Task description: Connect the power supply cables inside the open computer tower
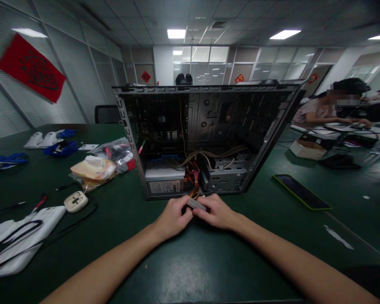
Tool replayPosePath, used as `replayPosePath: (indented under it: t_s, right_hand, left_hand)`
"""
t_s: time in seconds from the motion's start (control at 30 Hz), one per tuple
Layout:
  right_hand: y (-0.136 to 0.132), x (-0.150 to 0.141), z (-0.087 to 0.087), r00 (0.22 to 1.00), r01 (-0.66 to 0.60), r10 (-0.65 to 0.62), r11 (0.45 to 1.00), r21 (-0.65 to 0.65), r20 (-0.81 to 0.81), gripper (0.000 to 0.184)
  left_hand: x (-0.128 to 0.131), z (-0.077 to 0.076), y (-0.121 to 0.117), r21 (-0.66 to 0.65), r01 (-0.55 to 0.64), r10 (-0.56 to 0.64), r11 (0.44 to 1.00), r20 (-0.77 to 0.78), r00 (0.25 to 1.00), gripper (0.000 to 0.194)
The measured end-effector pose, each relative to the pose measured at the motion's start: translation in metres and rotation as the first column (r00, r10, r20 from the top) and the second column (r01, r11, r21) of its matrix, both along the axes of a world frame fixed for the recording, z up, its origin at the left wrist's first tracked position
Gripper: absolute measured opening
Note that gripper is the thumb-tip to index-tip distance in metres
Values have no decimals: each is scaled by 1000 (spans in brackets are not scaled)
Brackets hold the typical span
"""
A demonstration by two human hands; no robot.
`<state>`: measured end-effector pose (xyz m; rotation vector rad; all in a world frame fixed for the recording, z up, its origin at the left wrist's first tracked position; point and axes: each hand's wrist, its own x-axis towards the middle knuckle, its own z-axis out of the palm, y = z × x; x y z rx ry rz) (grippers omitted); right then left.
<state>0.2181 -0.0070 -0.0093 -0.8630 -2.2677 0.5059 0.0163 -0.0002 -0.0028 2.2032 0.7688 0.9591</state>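
Note:
An open computer case stands on the green table with its uncovered side toward me. Just in front of its lower edge, my left hand and my right hand pinch a pale, oblong cable connector between thumbs and fingers. Coloured power wires run down from inside the case toward the connector; my fingers partly hide where they meet. Left of the wires, low in the case, sits the power supply with its label. A metal drive bay is to their right.
On the left lie plastic-bagged parts, a blue tray, gloves, a white power strip and black cables. A phone lies to the right. Farther right, a person sits near an open box.

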Motion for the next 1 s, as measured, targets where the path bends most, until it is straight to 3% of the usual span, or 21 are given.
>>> replayPosePath:
  t_s: [0.07,0.23,0.5,0.83,0.93,1.0]
  right_hand:
    - [-1,0,0,997,-24,18,997,74,77,39]
    - [-3,-3,-1,990,-21,5,993,112,143,35]
    - [-4,-3,-4,982,76,-114,968,237,149,33]
    - [-6,-4,-2,993,53,-88,929,365,80,24]
    - [-8,-5,1,998,60,-64,939,338,0,18]
    - [-9,-7,3,993,90,-71,969,228,-90,20]
  left_hand:
    - [0,-1,0,-10,-52,52,999,18,998,10]
    - [-1,-2,1,-40,-125,127,991,71,989,12]
    - [-2,0,2,-17,-95,96,995,158,983,17]
    - [-3,2,1,-15,-53,55,998,184,981,13]
    - [-2,3,1,11,-39,36,999,191,981,11]
    - [-1,2,1,25,-47,42,999,190,981,10]
